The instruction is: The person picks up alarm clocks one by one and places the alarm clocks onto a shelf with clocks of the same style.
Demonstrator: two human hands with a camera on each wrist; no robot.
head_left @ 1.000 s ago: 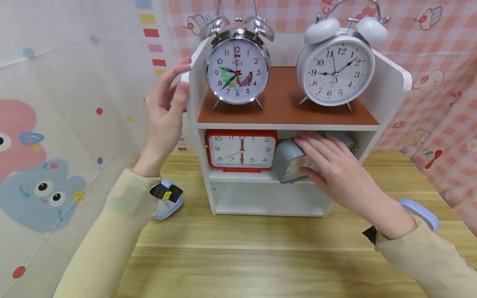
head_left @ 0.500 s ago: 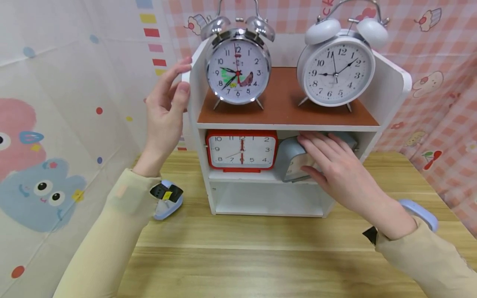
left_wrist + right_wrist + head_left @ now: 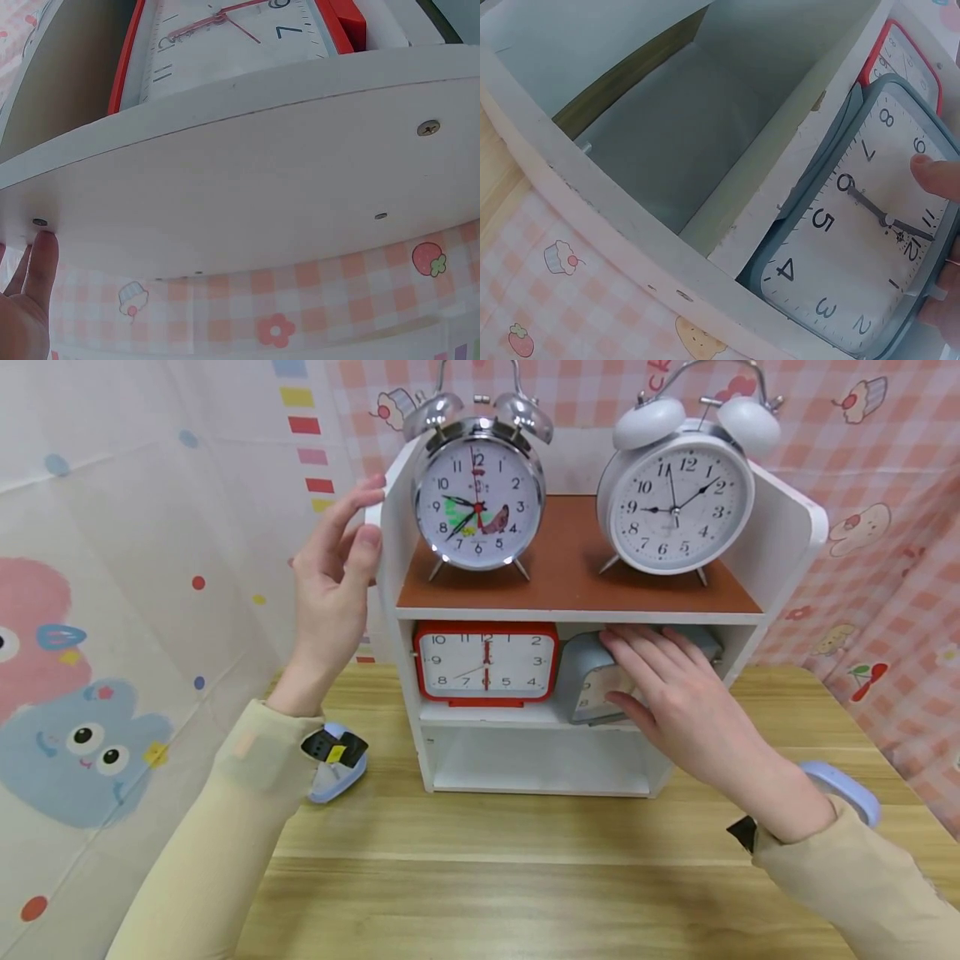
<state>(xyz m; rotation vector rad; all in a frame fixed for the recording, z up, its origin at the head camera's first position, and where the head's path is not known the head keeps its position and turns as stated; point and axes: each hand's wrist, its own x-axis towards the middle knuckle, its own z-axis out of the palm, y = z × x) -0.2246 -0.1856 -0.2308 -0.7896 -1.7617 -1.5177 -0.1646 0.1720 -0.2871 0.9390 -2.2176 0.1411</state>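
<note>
A small white shelf unit (image 3: 780, 552) stands on the table. My left hand (image 3: 330, 585) touches the outer side near its upper left edge, fingertips against the panel (image 3: 225, 180). My right hand (image 3: 675, 702) grips a blue-grey desk clock (image 3: 588, 681) in the middle compartment, fingers over its top and thumb on its face. In the right wrist view that clock (image 3: 855, 202) stands at the compartment's front, angled, with its white dial showing. Beside it, on the left, sits a red rectangular clock (image 3: 487, 664).
On the brown top shelf (image 3: 570, 585) stand a silver twin-bell alarm clock (image 3: 480, 502) and a white twin-bell alarm clock (image 3: 675, 506). Below is the bottom compartment (image 3: 540, 760). The wooden table (image 3: 525, 877) extends in front, and patterned cloth (image 3: 885, 610) hangs behind.
The blue-grey clock has shifted slightly rightward and further into the compartment under my right hand. My left hand has stayed at the shelf's side.
</note>
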